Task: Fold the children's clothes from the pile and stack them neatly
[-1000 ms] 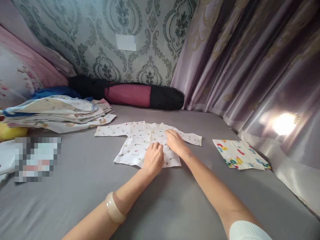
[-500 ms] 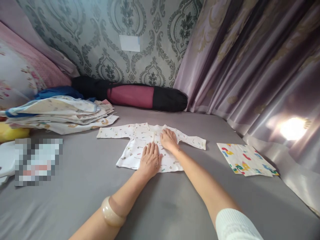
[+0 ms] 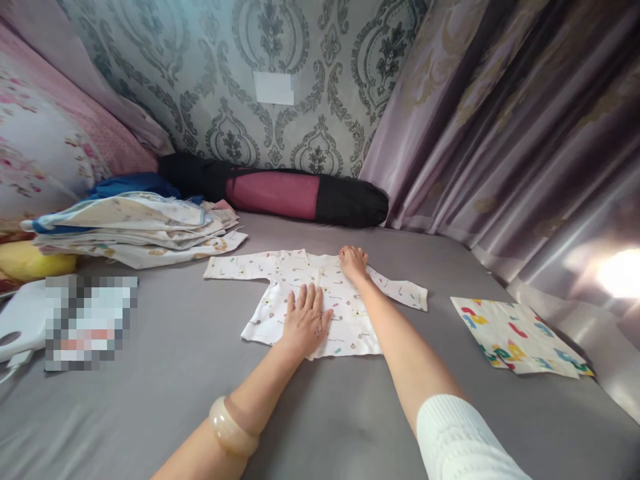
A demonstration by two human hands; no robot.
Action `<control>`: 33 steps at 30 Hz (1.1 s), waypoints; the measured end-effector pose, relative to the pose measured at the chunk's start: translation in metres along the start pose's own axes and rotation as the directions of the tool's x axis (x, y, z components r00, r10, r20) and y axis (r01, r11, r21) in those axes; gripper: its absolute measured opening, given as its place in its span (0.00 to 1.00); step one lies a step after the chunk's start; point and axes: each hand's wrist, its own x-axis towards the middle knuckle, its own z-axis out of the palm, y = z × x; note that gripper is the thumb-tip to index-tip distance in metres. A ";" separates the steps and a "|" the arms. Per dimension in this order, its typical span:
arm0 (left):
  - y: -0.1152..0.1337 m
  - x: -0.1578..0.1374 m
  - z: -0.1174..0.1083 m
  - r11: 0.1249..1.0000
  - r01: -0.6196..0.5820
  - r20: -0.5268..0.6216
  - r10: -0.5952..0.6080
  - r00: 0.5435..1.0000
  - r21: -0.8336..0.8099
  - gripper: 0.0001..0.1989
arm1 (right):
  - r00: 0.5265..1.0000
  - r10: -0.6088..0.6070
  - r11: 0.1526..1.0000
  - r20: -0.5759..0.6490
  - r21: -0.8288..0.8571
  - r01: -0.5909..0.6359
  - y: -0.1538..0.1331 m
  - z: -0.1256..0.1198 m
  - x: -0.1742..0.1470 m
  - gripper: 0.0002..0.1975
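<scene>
A small white baby shirt [image 3: 345,327] with a tiny coloured print lies spread on a grey sheet, its sleeves stretched to both sides. My left hand [image 3: 306,321] rests flat on the shirt's lower front, fingers apart and palm down. At the shoulder on the right, beside the collar, my right hand [image 3: 354,264] has its fingers curled over the shirt's upper edge. Its fingertips are partly hidden, and they look closed on the fabric there. A pale bangle [image 3: 233,427] circles my left forearm.
Folded cloth with a colourful print [image 3: 520,337] lies at the right. A pile of clothes [image 3: 145,230] is at the left, near a yellow item [image 3: 37,260], a white device [image 3: 33,313] and a blurred-out flat object [image 3: 93,323]. A black and maroon long bag [image 3: 273,193] lies along the wall.
My right hand has moved from the shirt's upper front outward and up to the right shoulder edge. My left hand stays flat on the shirt. The view has shifted slightly.
</scene>
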 end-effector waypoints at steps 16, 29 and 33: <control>-0.024 0.018 -0.022 0.985 0.171 -0.078 -0.172 0.982 -0.023 0.24 | 0.965 -0.250 0.966 0.083 0.088 0.243 -0.087 0.012 0.004 0.16; -0.036 0.024 -0.028 0.973 0.218 -0.008 -0.219 0.976 -0.081 0.23 | 0.983 -0.183 0.979 0.030 0.091 0.180 -0.095 0.019 0.004 0.15; -0.054 0.025 -0.055 0.921 0.332 -0.151 -0.365 0.919 -0.202 0.19 | 0.970 -0.238 0.967 0.040 0.100 0.233 -0.094 0.005 -0.012 0.18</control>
